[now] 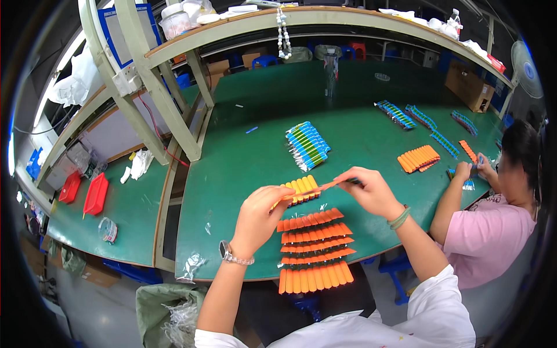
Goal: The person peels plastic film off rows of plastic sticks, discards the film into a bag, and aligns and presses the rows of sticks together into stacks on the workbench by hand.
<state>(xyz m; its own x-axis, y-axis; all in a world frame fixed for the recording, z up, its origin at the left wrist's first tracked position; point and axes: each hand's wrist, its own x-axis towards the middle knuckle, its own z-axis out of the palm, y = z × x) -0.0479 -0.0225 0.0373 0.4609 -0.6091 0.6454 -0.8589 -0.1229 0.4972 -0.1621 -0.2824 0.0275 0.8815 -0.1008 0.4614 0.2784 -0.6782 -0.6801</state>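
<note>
My left hand [257, 213] and my right hand [371, 194] are raised over the green table. Between them they pinch a thin orange strip [326, 186] by its two ends, stretched a little aslant. Beneath it lies a row of yellow-orange tubes [303, 187], partly covered by my left hand. Closer to me, several rows of orange tubes [316, 277] are stacked in steps down to the table's front edge. Beyond my hands sits a bundle of blue and green striped packets [307, 145] with silvery ends.
At the right a co-worker [493, 226] in pink handles packets. Orange tubes [419, 158] and blue-green strips [395, 114] lie nearby. A clear bottle [331, 75] stands far back. Red trays [94, 194] are on the left table; a green waste bag [152, 310] stands below.
</note>
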